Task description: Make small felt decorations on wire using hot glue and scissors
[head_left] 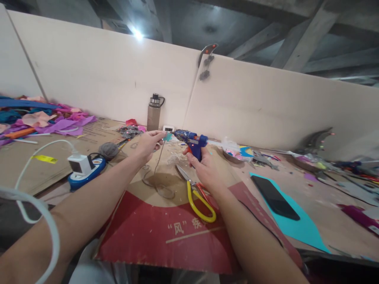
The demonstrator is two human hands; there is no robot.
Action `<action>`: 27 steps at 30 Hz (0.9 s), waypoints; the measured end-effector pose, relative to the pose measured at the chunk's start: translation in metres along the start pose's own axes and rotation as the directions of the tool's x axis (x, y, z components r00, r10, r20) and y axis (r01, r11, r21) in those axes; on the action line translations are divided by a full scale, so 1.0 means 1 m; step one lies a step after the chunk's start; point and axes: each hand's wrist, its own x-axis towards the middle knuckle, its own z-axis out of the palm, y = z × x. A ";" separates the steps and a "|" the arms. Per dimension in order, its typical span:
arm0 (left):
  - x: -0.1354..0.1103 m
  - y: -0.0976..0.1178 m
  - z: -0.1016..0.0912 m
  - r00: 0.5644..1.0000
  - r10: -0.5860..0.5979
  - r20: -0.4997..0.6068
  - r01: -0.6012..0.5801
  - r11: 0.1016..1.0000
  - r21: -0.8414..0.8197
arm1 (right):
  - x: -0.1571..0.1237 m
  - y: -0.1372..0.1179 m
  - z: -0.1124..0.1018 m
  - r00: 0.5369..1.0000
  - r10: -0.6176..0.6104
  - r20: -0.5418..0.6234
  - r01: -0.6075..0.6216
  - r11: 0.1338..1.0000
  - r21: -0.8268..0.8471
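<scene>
My right hand (203, 161) is wrapped round the handle of a blue hot glue gun (195, 145), whose nozzle points left. A pale glue stick (214, 144) pokes out of its back end. Between the fingertips of my left hand (151, 144) is a small teal piece (168, 136), held right at the nozzle. A thin grey yarn (159, 157) hangs down from that piece and coils on the cardboard. Below my right hand lie scissors (201, 203) with yellow handles, blades apart.
Red-and-brown cardboard (142, 228) covers the table before me. A blue power strip (85, 173) with a white plug and a grey yarn ball (108, 150) are at left. A bottle (154, 112) stands by the partition. At right, a black phone (275, 197) rests on a teal sheet (308, 228).
</scene>
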 end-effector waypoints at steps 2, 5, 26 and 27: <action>0.001 0.000 0.000 1.000 -0.025 0.014 0.026 0.999 -0.047 | 0.000 -0.001 0.000 1.000 -0.001 0.000 0.001 0.999 -0.038; 0.002 -0.001 0.001 0.999 -0.030 0.035 0.032 0.997 -0.072 | 0.000 -0.001 -0.001 1.000 -0.006 -0.017 0.005 0.995 -0.097; -0.004 0.003 0.007 1.000 0.000 0.025 0.000 1.000 -0.001 | 0.000 0.000 -0.002 0.998 -0.057 -0.026 0.050 0.976 -0.213; -0.004 0.003 0.007 1.000 0.000 0.023 0.000 1.000 0.005 | 0.000 0.000 -0.002 0.998 -0.059 -0.028 0.052 0.975 -0.214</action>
